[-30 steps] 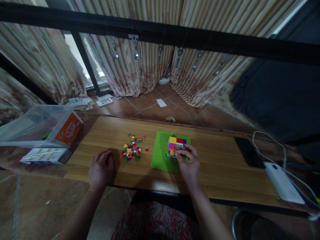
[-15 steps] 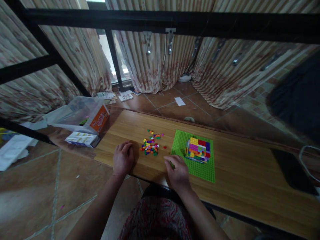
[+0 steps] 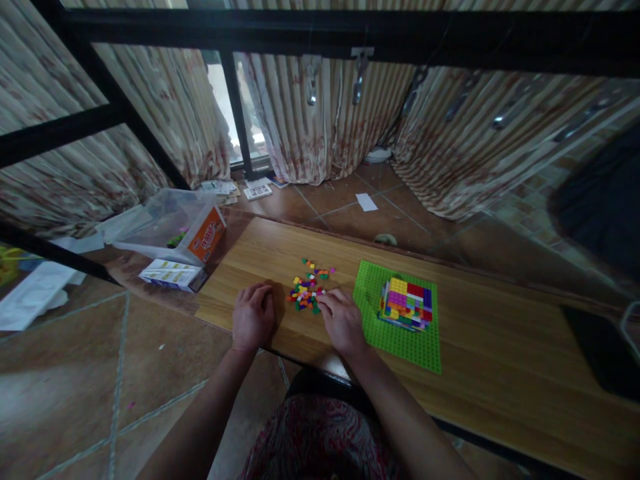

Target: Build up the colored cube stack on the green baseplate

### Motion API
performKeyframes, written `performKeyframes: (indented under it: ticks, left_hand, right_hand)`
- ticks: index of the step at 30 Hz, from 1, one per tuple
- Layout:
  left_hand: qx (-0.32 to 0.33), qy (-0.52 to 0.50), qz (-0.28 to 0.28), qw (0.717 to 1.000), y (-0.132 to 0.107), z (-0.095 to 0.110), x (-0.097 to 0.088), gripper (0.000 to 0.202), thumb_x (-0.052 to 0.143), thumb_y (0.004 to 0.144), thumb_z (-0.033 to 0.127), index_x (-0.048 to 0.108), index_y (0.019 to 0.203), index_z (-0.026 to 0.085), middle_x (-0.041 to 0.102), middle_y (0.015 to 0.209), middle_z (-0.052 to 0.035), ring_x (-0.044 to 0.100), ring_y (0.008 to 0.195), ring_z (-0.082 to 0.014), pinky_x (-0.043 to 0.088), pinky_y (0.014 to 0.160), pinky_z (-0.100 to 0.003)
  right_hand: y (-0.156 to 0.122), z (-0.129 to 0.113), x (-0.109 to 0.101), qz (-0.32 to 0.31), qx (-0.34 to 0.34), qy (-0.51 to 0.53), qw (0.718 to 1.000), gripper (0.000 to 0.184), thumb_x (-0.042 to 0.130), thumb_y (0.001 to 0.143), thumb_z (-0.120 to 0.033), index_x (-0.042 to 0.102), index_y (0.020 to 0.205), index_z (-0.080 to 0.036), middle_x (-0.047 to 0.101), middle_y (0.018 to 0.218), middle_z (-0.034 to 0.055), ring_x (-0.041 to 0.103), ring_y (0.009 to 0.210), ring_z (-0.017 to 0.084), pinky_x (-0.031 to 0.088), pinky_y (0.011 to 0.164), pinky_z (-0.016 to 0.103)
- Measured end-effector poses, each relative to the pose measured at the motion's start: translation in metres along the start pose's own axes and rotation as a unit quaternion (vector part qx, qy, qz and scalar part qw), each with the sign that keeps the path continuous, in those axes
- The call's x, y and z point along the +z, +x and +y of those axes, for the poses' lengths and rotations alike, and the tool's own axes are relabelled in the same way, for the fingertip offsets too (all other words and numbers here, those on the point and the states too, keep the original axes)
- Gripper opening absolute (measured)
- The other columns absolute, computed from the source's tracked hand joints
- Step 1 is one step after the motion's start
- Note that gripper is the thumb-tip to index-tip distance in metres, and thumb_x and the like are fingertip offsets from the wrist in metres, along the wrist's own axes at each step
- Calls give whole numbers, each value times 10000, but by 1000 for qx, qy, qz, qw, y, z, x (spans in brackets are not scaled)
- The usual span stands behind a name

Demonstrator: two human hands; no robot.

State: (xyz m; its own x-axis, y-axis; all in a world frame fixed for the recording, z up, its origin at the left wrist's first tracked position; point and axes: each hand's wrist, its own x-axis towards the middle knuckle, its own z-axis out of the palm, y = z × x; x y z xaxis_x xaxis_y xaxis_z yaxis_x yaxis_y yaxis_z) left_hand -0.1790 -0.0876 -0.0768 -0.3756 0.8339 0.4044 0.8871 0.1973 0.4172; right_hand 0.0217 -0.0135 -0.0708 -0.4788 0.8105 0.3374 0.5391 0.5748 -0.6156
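My left hand (image 3: 253, 316) rests on the wooden table (image 3: 490, 333) left of a pile of small colourful toy bricks (image 3: 303, 294). Its fingers are curled closed, and whatever they may hold is hidden. My right hand (image 3: 343, 323) is at the right edge of the pile, palm down, with its fingers drawn together and the tips touching or just above the bricks. I cannot make out what is in them. To its right lies a green baseplate (image 3: 367, 283), bearing a square multicoloured brick structure (image 3: 406, 304) with yellow, pink, red and blue on top.
Past the table's left end, a clear plastic bin (image 3: 160, 220) with an orange label and a white box (image 3: 173, 275) stand on the floor. A dark flat object (image 3: 600, 347) lies at the table's right end. A black metal bar (image 3: 300, 30) crosses the view before striped curtains.
My right hand has moved left and forward, from beside the baseplate to the brick pile, covering a lone red brick's spot. My left hand stays in place; the view has shifted slightly.
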Motion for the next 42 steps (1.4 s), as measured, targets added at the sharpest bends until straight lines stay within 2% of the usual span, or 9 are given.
performKeyframes:
  ticks: [5,8,14,17,20,24,30,42]
  left_hand:
    - [9,1,7,1000,1,0,0,257,474,899,289,679,1015,185,675,1065,-90,597,1003,-238,479,908,-372]
    - [19,2,15,1000,2,-1,0,254,474,896,288,682,994,179,680,1052,-89,603,977,-234,483,900,-367]
    - [24,9,23,999,2,-4,2,263,473,890,287,687,989,170,682,1044,-94,601,967,-237,485,900,-371]
    - [20,13,21,999,3,-4,2,264,474,888,291,685,991,171,682,1047,-96,600,963,-239,489,893,-374]
    - [21,17,19,999,3,-3,2,266,472,888,292,685,990,168,682,1044,-99,598,968,-245,488,898,-381]
    - [19,19,10,1000,4,-2,0,264,468,883,285,685,982,172,681,1047,-99,597,975,-248,488,896,-381]
    - [11,19,10,1000,4,0,-1,256,479,878,292,685,980,178,681,1062,-94,600,990,-248,483,912,-382]
    - [3,10,5,1000,4,0,-1,259,479,876,296,683,990,185,676,1063,-100,593,1001,-253,476,916,-404]
  right_hand:
    - [-3,-3,-2,19,-1,14,1000,169,565,907,-165,718,886,-233,655,887,44,577,886,196,471,811,320]
    - [-15,-5,-13,58,2,24,998,161,560,919,-199,717,903,-229,652,903,43,579,891,188,476,813,316]
    - [-53,5,-66,172,24,-48,984,160,572,919,-244,729,939,-269,639,999,43,568,948,196,481,837,364]
    - [-59,20,-90,225,30,-97,969,138,602,901,-256,737,927,-273,633,1067,50,557,990,212,475,849,397]
    - [-58,35,-102,242,34,-120,962,133,613,893,-283,742,922,-273,618,1120,57,550,1020,221,476,860,418]
    - [-55,43,-104,239,46,-142,959,143,606,895,-284,745,913,-257,612,1127,68,549,1029,227,473,877,434]
    - [-55,42,-104,242,49,-146,958,132,613,884,-255,745,896,-246,617,1120,71,552,1020,224,467,883,428]
    - [-50,40,-96,304,128,-51,943,57,665,803,-230,716,828,-225,627,1070,61,561,1023,227,443,912,435]
